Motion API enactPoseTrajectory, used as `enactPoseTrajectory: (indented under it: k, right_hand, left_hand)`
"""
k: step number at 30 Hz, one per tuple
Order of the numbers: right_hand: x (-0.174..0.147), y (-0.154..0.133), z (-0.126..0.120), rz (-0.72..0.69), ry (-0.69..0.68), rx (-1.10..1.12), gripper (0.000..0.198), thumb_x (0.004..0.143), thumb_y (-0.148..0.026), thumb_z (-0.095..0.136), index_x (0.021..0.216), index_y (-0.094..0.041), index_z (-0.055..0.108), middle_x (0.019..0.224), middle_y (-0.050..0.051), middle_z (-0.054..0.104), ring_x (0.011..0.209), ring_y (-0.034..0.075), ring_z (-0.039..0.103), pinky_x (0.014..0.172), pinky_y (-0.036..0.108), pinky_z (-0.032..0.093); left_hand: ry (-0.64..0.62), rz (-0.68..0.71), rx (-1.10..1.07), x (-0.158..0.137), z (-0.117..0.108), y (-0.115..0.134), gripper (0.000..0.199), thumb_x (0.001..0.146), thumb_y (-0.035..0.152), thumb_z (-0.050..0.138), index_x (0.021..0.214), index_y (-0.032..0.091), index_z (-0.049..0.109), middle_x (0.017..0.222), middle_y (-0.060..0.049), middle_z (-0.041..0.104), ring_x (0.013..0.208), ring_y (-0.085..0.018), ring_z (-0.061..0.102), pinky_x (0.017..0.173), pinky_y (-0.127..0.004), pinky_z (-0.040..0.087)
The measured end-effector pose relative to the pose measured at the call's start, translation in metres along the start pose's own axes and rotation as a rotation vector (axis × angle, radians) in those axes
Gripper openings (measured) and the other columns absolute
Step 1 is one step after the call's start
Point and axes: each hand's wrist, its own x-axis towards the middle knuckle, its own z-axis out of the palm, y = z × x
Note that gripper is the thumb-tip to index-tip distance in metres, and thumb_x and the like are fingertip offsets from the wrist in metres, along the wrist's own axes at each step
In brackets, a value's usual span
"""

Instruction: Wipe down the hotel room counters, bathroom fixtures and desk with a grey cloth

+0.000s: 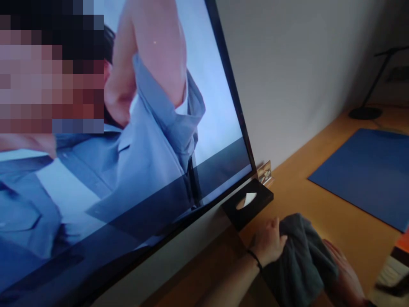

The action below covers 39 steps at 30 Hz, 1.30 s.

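A crumpled grey cloth (302,260) is bunched above the near part of the wooden desk, between my two hands. My left hand (268,242), with a dark band on its wrist, is closed at the cloth's left edge, its thumb against the fabric. On the other side, my right hand (343,266) grips the cloth's right edge; the fabric partly covers its fingers. Just beyond my left hand lies a black tissue box (234,209) with a white tissue (249,198) standing out of its slot.
A large screen (220,128) showing a picture of a person fills the left. By its lower corner stands a small clear holder with a card (265,172). A blue mat (367,175) lies on the desk (289,183) at right, before a black lamp (366,112). A grey wall rises behind.
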Motion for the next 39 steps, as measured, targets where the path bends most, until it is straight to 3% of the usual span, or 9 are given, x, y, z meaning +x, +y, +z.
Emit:
enactPoseTrajectory:
  k: [5, 8, 12, 16, 19, 25, 29, 34, 39]
  right_hand:
    - [-0.022, -0.005, -0.041, 0.036, 0.001, -0.125, 0.045, 0.091, -0.046, 0.037, 0.112, -0.016, 0.062, 0.112, 0.014, 0.068, 0.104, 0.031, 0.065, 0.086, 0.049, 0.057]
    - [0.002, -0.027, -0.054, 0.040, -0.030, -0.127, 0.047, 0.093, -0.048, 0.036, 0.117, -0.015, 0.059, 0.112, 0.014, 0.068, 0.103, 0.030, 0.065, 0.084, 0.046, 0.058]
    - [0.080, -0.069, -0.044, -0.088, -0.121, 0.013, 0.040, 0.096, -0.041, 0.037, 0.120, -0.018, 0.058, 0.116, 0.012, 0.066, 0.106, 0.025, 0.064, 0.088, 0.039, 0.057]
    - [0.175, -0.099, -0.015, -0.332, -0.315, 0.155, 0.041, 0.095, -0.028, 0.035, 0.130, -0.012, 0.050, 0.116, 0.015, 0.065, 0.108, 0.025, 0.062, 0.090, 0.043, 0.055]
    - [0.238, -0.113, 0.013, -0.472, -0.452, 0.209, 0.043, 0.092, -0.020, 0.038, 0.134, -0.013, 0.047, 0.124, 0.013, 0.061, 0.116, 0.023, 0.056, 0.098, 0.042, 0.050]
    - [0.307, -0.139, 0.064, -0.653, -0.717, 0.223, 0.054, 0.079, -0.008, 0.057, 0.132, -0.011, 0.053, 0.123, 0.012, 0.062, 0.114, 0.025, 0.053, 0.102, 0.042, 0.044]
    - [0.320, -0.146, 0.085, -0.683, -0.857, 0.162, 0.018, 0.084, -0.015, 0.062, 0.100, -0.012, 0.068, 0.094, 0.009, 0.070, 0.095, 0.022, 0.061, 0.088, 0.040, 0.050]
    - [0.327, -0.141, 0.094, -0.661, -0.920, 0.125, 0.017, 0.093, -0.027, 0.056, 0.086, -0.014, 0.067, 0.080, 0.002, 0.068, 0.074, 0.014, 0.063, 0.073, 0.031, 0.052]
    - [0.315, -0.132, 0.092, -0.622, -0.819, 0.135, 0.023, 0.094, -0.025, 0.046, 0.099, -0.016, 0.067, 0.088, 0.008, 0.069, 0.080, 0.019, 0.064, 0.072, 0.029, 0.049]
  left_hand:
    - [0.102, 0.143, 0.054, -0.014, 0.033, -0.014, 0.084, 0.081, 0.061, 0.057, 0.150, 0.026, 0.024, 0.157, -0.014, 0.024, 0.142, -0.039, 0.025, 0.115, -0.059, 0.023]
    - [0.063, 0.123, 0.070, -0.009, 0.049, -0.005, 0.093, 0.073, 0.076, 0.055, 0.150, 0.033, 0.024, 0.159, -0.015, 0.016, 0.142, -0.049, 0.016, 0.108, -0.073, 0.018]
    - [-0.041, 0.074, 0.078, 0.001, 0.080, 0.001, 0.094, 0.070, 0.076, 0.056, 0.148, 0.030, 0.030, 0.159, -0.019, 0.012, 0.140, -0.054, 0.014, 0.102, -0.078, 0.017]
    - [0.027, 0.113, 0.125, 0.020, 0.121, 0.014, 0.079, 0.076, 0.065, 0.058, 0.143, 0.031, 0.037, 0.158, -0.014, 0.020, 0.141, -0.048, 0.016, 0.103, -0.074, 0.023]
    - [0.082, 0.079, 0.168, 0.045, 0.136, 0.031, 0.057, 0.086, 0.053, 0.050, 0.137, 0.028, 0.044, 0.152, -0.013, 0.032, 0.133, -0.042, 0.033, 0.100, -0.063, 0.037]
    - [0.199, -0.113, 0.289, 0.084, 0.086, 0.044, 0.036, 0.095, 0.029, 0.034, 0.125, 0.026, 0.054, 0.131, -0.010, 0.051, 0.106, -0.028, 0.052, 0.084, -0.043, 0.049]
    - [0.269, -0.316, 0.385, 0.083, 0.035, 0.021, 0.038, 0.097, 0.021, 0.027, 0.123, 0.020, 0.055, 0.126, -0.009, 0.055, 0.104, -0.027, 0.051, 0.083, -0.042, 0.048]
    - [0.257, -0.588, 0.424, 0.016, 0.009, -0.038, 0.049, 0.091, 0.020, 0.044, 0.140, 0.022, 0.041, 0.146, -0.009, 0.041, 0.112, -0.028, 0.050, 0.091, -0.043, 0.046]
    - [0.263, -0.961, 0.425, -0.078, -0.011, -0.091, 0.046, 0.083, 0.014, 0.053, 0.128, 0.020, 0.054, 0.132, -0.010, 0.055, 0.113, -0.027, 0.053, 0.096, -0.040, 0.045]
